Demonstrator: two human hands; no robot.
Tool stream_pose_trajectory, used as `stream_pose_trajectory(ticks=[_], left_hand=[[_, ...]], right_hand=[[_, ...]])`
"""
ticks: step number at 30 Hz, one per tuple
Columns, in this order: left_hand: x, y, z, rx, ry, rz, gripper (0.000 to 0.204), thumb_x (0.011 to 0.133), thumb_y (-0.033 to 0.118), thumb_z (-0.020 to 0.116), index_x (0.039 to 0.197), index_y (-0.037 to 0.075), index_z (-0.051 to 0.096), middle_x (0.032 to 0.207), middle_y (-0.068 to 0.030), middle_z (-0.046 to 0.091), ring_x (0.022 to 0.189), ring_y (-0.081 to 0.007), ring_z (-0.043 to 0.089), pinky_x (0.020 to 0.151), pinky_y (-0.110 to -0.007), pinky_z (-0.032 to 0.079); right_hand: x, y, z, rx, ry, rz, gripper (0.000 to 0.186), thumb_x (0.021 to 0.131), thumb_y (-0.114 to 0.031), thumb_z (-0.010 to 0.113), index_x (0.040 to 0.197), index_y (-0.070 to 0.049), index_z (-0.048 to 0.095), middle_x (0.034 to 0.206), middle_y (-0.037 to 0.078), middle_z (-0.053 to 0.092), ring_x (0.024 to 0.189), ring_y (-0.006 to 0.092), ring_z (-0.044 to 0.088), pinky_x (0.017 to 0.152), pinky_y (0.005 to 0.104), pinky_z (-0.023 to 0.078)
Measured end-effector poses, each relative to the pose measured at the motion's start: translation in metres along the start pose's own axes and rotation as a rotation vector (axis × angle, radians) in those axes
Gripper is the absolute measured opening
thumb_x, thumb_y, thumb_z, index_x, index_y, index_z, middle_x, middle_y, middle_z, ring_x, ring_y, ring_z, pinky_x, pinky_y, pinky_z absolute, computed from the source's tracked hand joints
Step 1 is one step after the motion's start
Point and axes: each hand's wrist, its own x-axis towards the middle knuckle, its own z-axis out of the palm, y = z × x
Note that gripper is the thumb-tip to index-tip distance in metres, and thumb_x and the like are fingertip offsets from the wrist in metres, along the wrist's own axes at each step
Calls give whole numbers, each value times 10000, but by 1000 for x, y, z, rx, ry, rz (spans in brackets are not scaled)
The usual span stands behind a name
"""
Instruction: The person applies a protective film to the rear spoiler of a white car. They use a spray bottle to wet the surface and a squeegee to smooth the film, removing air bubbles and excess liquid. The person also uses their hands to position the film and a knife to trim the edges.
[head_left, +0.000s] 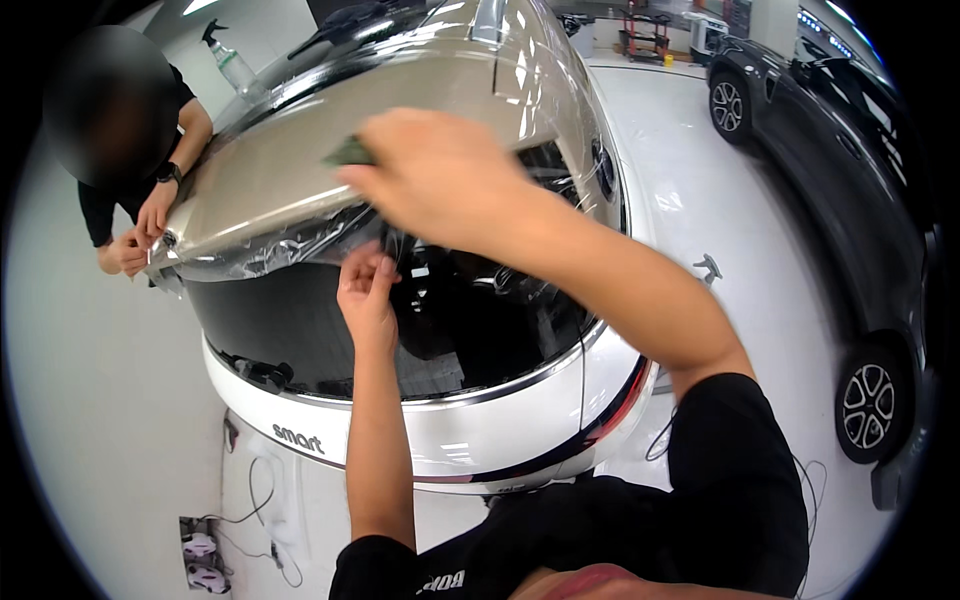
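Observation:
My right hand (435, 170), smeared by motion, is closed on a small dark green piece, apparently a flat squeegee (349, 152), over the roof's rear part. Below it, my left hand (367, 292) has its fingertips pinched together at the loose lower edge of the clear film (290, 250). That film hangs wrinkled from the beige roof surface (300, 140) over the top of the dark rear window (290, 315). At the far left corner, a co-worker's two hands (140, 235) also hold the film's edge.
The white car (420, 445) stands before me. A spray bottle (232, 68) stands beyond its left side; a second spray gun (708, 268) is at the right. A dark car (820, 170) is parked on the right. Cables (265, 490) run over the floor at lower left.

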Motion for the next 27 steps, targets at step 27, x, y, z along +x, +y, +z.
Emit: stream_pose_trajectory(ticks=[27], left_hand=[[-44, -13, -6, 277, 85, -52, 181, 1019, 152, 623, 1063, -21, 653, 742, -58, 659, 637, -103, 598, 602, -225, 485]], right_hand=[[10, 155, -67, -68, -69, 351, 531, 933, -520, 520, 1045, -53, 746, 1015, 207, 734, 956, 382, 707, 850, 485, 553]])
